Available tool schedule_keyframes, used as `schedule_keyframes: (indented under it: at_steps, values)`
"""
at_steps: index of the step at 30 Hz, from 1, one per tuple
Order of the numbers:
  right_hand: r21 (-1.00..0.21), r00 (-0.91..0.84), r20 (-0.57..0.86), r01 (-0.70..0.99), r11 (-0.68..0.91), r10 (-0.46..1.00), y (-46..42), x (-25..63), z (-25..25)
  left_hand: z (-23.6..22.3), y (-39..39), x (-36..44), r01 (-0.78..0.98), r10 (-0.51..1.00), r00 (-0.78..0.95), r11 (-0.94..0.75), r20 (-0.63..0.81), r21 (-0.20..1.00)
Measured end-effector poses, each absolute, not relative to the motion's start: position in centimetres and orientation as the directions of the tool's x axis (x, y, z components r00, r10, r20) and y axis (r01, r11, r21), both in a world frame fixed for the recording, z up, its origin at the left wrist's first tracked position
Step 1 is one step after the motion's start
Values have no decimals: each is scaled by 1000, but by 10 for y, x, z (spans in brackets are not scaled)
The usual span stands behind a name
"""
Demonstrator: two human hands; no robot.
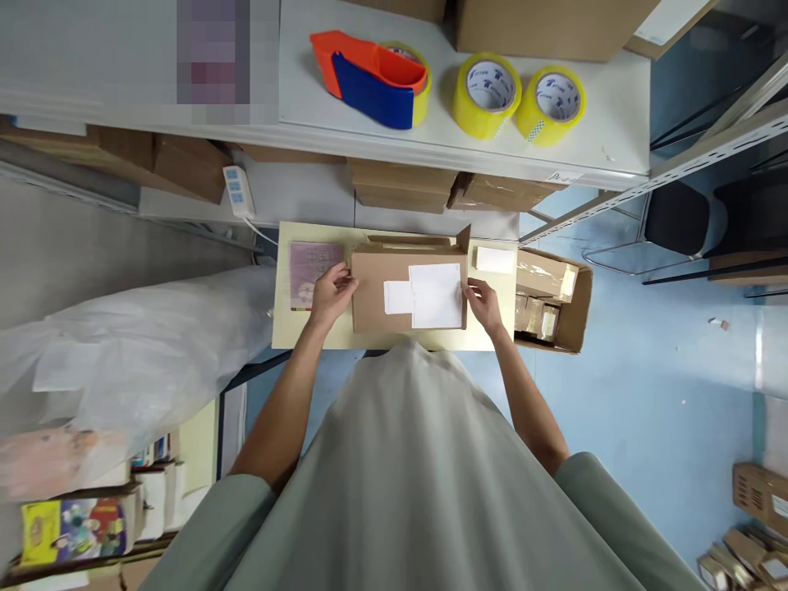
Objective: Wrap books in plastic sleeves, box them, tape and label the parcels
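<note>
A brown cardboard box (377,289) with two white labels (436,295) on its top lies on a small pale yellow table (283,328). My left hand (331,289) grips the box's left edge, fingers curled round it. Over at the box's right edge my right hand (483,302) presses against it with fingers bent. A flap stands up at the box's far side. A purple booklet (305,271) lies on the table just left of my left hand.
A white card (494,259) lies at the table's right end. An open carton (557,300) of small boxes stands right of the table. The shelf above carries a tape dispenser (369,78) and two yellow tape rolls (486,92). A plastic-covered heap (135,345) is at left.
</note>
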State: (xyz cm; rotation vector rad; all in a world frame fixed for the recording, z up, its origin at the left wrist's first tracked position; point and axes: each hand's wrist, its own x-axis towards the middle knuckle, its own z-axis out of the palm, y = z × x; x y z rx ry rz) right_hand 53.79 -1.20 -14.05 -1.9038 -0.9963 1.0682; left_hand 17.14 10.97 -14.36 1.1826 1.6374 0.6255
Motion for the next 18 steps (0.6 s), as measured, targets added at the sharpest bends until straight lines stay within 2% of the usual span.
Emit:
schedule_keyframes:
  at_steps: [8,12,15,18]
  values:
    - [-877,337,-206,353,-326,919,-57,538,-109,-124,67,150,492,945,-2,286,-328,822]
    - [-847,337,-282,352,-398,898,-67,538,-129,-137,45,157,495,932,3,313,-362,811]
    - [-794,326,-396,348,-499,858,-71,539,-146,-147,31,162,470,918,30,335,-395,817]
    - [-781,317,-437,329,-530,842,-73,545,-153,-146,24,160,489,931,42,297,-363,820]
